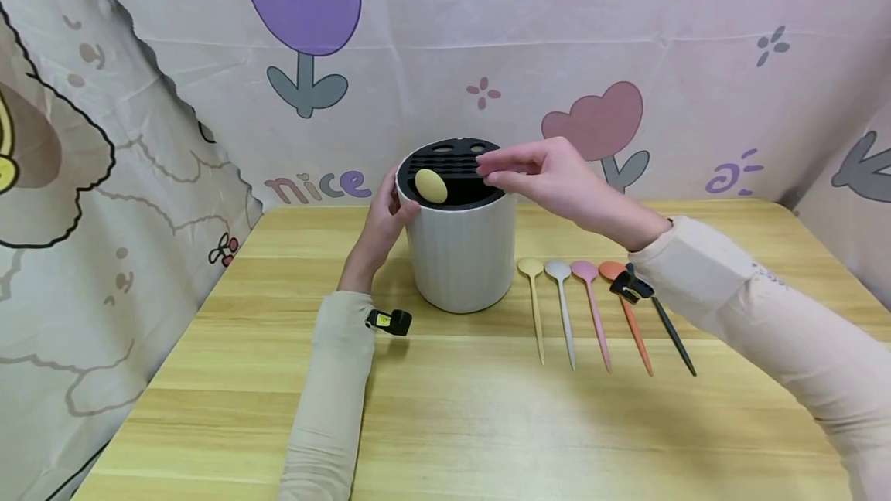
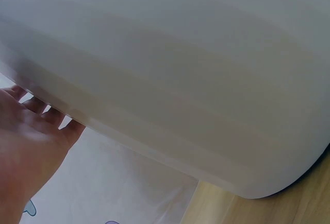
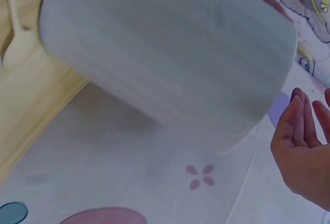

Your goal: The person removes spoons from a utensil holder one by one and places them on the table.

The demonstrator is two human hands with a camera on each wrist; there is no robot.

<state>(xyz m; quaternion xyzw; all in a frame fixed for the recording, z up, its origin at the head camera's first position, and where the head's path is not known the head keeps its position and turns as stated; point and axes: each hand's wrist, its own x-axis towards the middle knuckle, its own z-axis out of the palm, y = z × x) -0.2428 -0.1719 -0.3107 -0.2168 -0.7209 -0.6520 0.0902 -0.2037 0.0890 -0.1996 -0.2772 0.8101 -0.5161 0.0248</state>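
My left hand point(image 1: 379, 232) grips the left side of a white utensil holder point(image 1: 462, 257), its thumb at the front of the rim; the left wrist view shows the fingers point(image 2: 54, 117) against the wall. In the holder's black slotted top, a pale yellow spoon point(image 1: 431, 186) stands bowl up in the front opening, its handle hidden inside. Above the right part of the rim is my right hand point(image 1: 550, 172), fingers loosely bent with nothing visible between them. In the right wrist view the right hand point(image 3: 304, 152) is beside the holder's top end, apart from it.
Right of the holder, a row of spoons lies on the wooden table point(image 1: 445, 408), bowls away from me: a yellow one point(image 1: 531, 267), a grey one point(image 1: 558, 270), a pink one point(image 1: 585, 271), an orange one point(image 1: 629, 323) and a dark one point(image 1: 675, 337). A patterned cloth point(image 1: 431, 6) hangs behind.
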